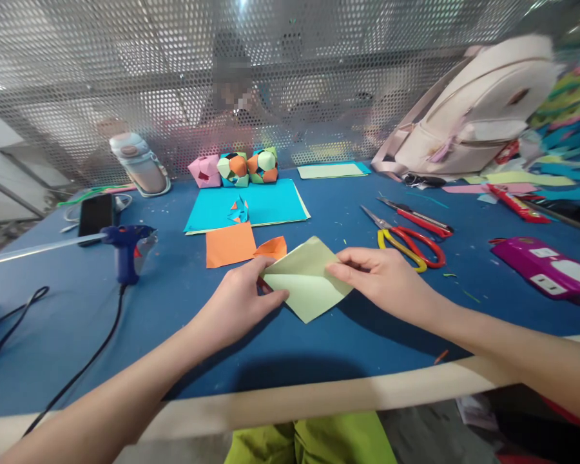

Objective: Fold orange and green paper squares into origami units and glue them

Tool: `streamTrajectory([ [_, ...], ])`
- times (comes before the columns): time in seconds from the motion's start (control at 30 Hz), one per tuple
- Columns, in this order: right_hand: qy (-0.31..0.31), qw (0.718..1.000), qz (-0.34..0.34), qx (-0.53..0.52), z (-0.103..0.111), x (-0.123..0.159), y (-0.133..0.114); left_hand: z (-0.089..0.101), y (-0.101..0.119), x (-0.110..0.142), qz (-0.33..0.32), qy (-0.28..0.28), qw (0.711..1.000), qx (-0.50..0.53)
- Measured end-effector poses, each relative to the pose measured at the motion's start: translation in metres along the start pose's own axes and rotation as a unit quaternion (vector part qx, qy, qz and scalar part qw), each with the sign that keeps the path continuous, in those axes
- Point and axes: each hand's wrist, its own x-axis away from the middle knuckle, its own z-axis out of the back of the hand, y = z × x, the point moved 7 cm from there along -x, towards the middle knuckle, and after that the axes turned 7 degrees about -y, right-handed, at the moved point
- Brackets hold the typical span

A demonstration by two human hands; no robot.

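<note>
A pale green square of paper (309,290), turned cornerwise with a crease across its middle, is held above the blue table. My left hand (244,290) pinches its left corner, thumb on top. On the opposite side, my right hand (377,277) grips the right corner between thumb and fingers. Just behind the left hand lie an orange paper square (229,246) and a smaller folded orange piece (273,247). Scissors (401,238) with one yellow and one red handle rest beyond my right hand, beside a red utility knife (423,217).
A blue glue gun (128,251) with a trailing cord stands at left, near a phone (96,216) and a bottle (140,164). Folded paper balls (232,169) sit behind blue sheets (270,200). A purple power strip (546,265) and a backpack (478,109) are at right.
</note>
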Motion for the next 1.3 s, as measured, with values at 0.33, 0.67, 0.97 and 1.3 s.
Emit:
streamTrajectory([
  [0.33,-0.134,0.986,-0.040,-0.093,-0.025,-0.007,-0.009,-0.020,-0.011,-0.002,0.024,-0.106,0.983,0.146],
  [0.67,-0.133,0.987,-0.051,-0.072,-0.024,-0.020,0.023,-0.017,-0.021,-0.008,0.040,-0.050,0.986,0.154],
  [0.97,-0.163,0.978,-0.067,-0.109,-0.028,-0.025,0.021,-0.030,0.005,0.000,-0.044,-0.090,0.994,-0.040],
  [1.3,-0.223,0.966,0.128,0.023,-0.030,-0.006,0.003,-0.030,0.009,0.009,-0.110,-0.138,0.978,-0.112],
])
